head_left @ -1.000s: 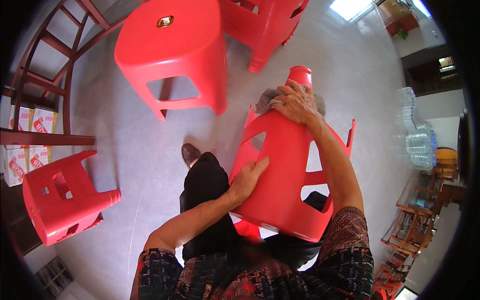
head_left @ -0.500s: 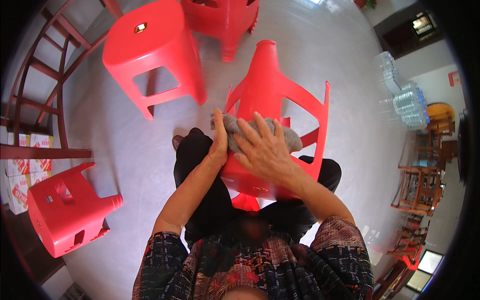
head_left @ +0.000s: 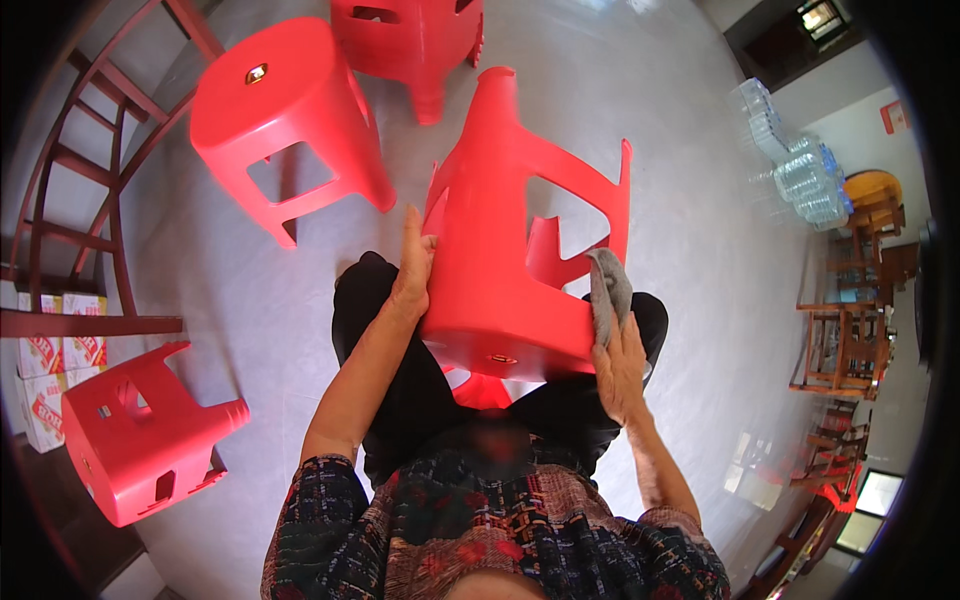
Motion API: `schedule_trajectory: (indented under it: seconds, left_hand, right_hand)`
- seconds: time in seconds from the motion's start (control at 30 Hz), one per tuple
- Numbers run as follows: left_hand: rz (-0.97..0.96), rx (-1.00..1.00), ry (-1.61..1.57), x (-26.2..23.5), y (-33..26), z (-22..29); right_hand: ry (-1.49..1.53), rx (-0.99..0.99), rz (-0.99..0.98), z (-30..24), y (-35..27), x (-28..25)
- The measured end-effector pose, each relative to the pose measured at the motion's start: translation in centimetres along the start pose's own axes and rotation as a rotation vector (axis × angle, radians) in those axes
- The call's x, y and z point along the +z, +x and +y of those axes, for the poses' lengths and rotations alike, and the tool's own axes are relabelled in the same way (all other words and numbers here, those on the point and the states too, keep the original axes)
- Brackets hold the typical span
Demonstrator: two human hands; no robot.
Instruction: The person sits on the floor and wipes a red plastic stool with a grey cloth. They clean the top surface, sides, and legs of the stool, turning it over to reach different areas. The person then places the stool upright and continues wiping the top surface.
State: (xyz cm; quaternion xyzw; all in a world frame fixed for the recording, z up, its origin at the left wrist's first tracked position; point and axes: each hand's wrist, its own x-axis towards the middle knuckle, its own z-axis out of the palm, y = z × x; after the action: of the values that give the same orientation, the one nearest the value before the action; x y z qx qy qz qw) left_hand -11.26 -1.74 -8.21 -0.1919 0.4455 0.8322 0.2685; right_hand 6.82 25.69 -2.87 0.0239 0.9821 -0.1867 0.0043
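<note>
A red plastic stool [head_left: 480, 270] lies tipped on its side over my lap, its seat toward me and its legs pointing away. My left hand [head_left: 413, 270] grips the stool's left side near the seat, with the thumb on the red surface and the other fingers stretched along the edge. At the right side of the seat, my right hand [head_left: 622, 372] presses a grey cloth [head_left: 608, 290] against the stool. The cloth stands up past the fingertips, beside a leg opening. Part of the right palm is hidden against the stool.
Another red stool [head_left: 270, 90] stands ahead to the left, with a further red stool [head_left: 410, 40] behind it. A tipped red stool [head_left: 130, 430] lies left, near stacked cartons [head_left: 62, 350] and a dark wooden frame [head_left: 90, 325]. Bottle packs [head_left: 810, 185] and wooden chairs [head_left: 845, 345] line the right.
My right hand has moved with the cloth from the stool's upper face to its right side. My left hand has shifted slightly left and down, off the cloth and onto the stool's left side.
</note>
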Motion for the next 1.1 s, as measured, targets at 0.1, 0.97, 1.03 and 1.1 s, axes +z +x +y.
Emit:
schedule_trajectory:
  seconds: [0.1, 0.97, 1.03, 1.1]
  left_hand:
    - [0.011, 0.004, 0.023, -1.0, 0.1, -0.4]
    - [-0.084, 0.168, 0.549, -0.8, -1.9, 0.6]
    - [-0.095, 0.163, 0.544, -1.1, -1.6, 0.1]
    - [-0.117, 0.162, 0.525, -1.2, -1.1, -0.6]
  right_hand:
    - [-0.083, -0.181, 0.054, -3.6, 0.4, -0.2]
    - [-0.713, -0.470, -0.211, -15.6, 32.6, 6.5]
    - [-0.866, -0.517, -0.405, -17.9, 33.6, 7.9]
    - [-0.999, -0.574, -0.578, -18.9, 34.6, 11.0]
